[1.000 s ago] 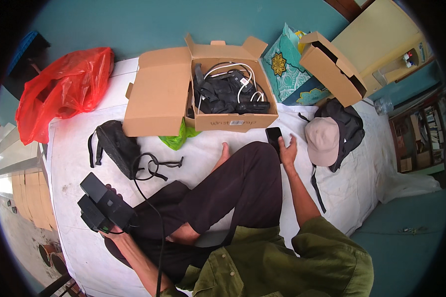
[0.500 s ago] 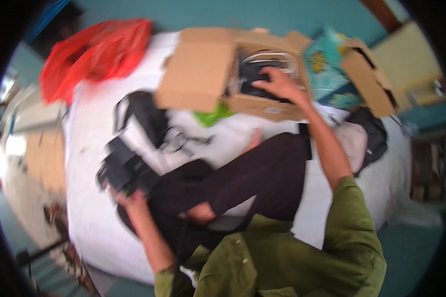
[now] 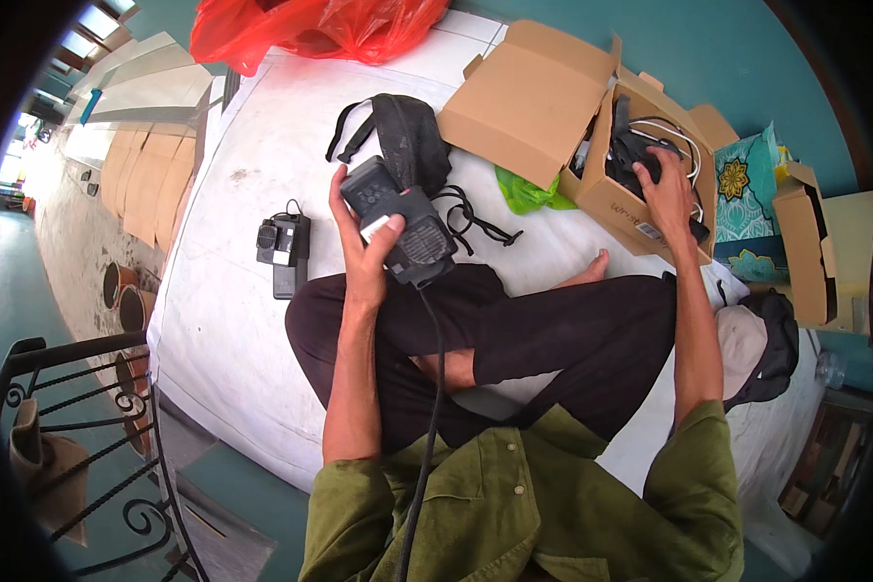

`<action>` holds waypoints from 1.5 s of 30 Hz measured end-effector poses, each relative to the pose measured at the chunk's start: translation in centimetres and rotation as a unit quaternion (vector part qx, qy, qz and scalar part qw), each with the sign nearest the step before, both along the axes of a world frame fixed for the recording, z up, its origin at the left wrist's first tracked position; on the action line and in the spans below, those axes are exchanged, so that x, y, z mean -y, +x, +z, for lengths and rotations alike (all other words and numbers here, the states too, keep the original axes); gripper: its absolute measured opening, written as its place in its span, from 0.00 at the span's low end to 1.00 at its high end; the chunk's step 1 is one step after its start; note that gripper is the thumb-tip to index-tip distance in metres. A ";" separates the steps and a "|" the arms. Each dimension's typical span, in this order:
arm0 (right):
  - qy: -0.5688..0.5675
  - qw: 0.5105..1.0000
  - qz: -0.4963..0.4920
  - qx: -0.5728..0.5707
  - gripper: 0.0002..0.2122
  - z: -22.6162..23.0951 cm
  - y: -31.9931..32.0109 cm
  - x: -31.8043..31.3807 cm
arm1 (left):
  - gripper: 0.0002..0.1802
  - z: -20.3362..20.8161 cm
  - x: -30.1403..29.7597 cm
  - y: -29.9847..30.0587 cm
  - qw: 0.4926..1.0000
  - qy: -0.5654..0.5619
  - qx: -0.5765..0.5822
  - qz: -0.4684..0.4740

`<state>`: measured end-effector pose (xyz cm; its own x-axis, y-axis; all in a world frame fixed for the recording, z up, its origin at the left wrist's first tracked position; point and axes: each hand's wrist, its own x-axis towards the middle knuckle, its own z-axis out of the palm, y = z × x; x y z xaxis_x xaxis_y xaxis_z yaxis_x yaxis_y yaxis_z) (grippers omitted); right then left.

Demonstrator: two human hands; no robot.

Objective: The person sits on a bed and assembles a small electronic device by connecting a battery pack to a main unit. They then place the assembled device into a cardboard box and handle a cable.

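Note:
My left hand (image 3: 364,267) is closed round a black ribbed electronic device (image 3: 422,238), with a dark power bank-like block beside it. A black cable (image 3: 432,388) runs from the device down over my shirt. My right hand (image 3: 667,199) reaches into an open cardboard box (image 3: 635,213), its fingers bent on dark items (image 3: 633,145); what exactly it grips is hard to make out. White cables (image 3: 684,131) lie in the box too. On the white sheet to the left rests a similar small black device (image 3: 283,252) with a short cable.
A black pouch (image 3: 412,141) with straps lies ahead, near a bright green plastic bag (image 3: 529,189). A red plastic bag (image 3: 310,29) sits at the far edge. On the right are a teal patterned package (image 3: 750,184), another carton (image 3: 805,242) and a cap (image 3: 757,344). A metal railing (image 3: 87,388) stands left.
My left hand has raised the device from beside my knee toward the middle. My right hand has lowered further into the box. The view has shifted, revealing the second device on the sheet.

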<state>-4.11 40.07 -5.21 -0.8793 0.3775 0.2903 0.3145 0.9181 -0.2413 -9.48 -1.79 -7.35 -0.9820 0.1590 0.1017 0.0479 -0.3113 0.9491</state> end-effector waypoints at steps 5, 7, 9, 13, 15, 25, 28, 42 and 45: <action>-0.431 0.871 0.216 -0.093 0.23 1.5 2.2 12.0 | 0.55 1.0 -0.6 0.8 0.998 -0.026 -0.055 -0.012; -0.462 0.853 0.237 0.043 0.33 3.0 3.4 18.1 | 0.55 1.3 -1.1 1.4 0.997 -0.032 -0.071 -0.021; -0.472 0.832 0.288 0.053 0.40 1.8 3.7 21.0 | 0.57 0.9 -1.5 1.8 0.995 -0.035 -0.082 -0.033; -0.500 0.811 0.301 0.030 0.43 -1.7 3.4 22.9 | 0.59 -0.4 -1.6 2.0 0.984 -0.100 -0.143 -0.040; -0.525 0.797 0.299 0.018 0.41 -2.6 3.6 23.2 | 0.59 -0.6 -1.7 1.9 0.980 -0.117 -0.149 -0.054; -0.604 0.768 0.212 0.024 0.31 -1.3 4.4 23.6 | 0.50 -2.3 -2.1 1.0 0.985 -0.050 0.008 -0.163; -0.628 0.752 0.196 0.030 0.29 -1.1 4.3 23.5 | 0.52 -3.1 -2.1 0.7 0.981 -0.048 0.053 -0.181; -0.576 0.795 0.177 0.064 0.30 -0.8 4.6 22.4 | 0.50 -1.6 -2.2 1.5 0.972 -0.041 0.063 -0.224; -0.580 0.791 0.189 0.045 0.29 -0.8 4.8 22.7 | 0.51 -1.7 -1.8 1.6 0.970 -0.058 0.060 -0.228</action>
